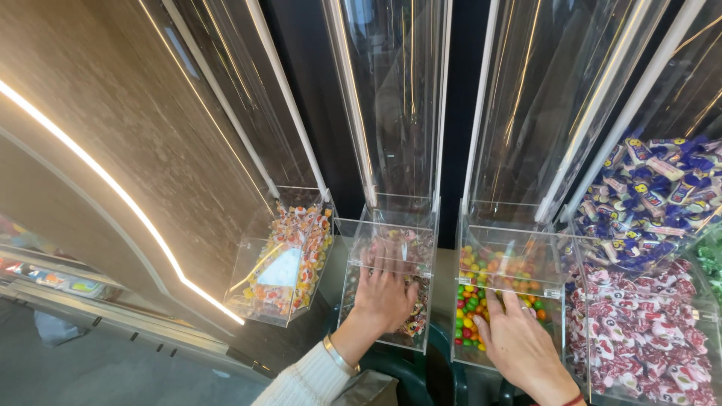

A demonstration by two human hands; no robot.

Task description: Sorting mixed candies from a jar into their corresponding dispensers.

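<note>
Your left hand [385, 295] reaches into 1 clear bin of wrapped sweets [391, 289], fingers spread flat on the pile. Your right hand [519, 342] rests, fingers extended, in the next clear bin of small round multicoloured candies [472, 312].

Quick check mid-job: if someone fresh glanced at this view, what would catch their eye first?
Most likely the row of clear candy bins across the middle, with bright round candies in the bin right of centre. Next, the left hand reaching into the centre bin of wrapped sweets, and the right hand resting on the neighbouring bin. At far right, blue-wrapped candies sit above red-and-white ones.
</note>
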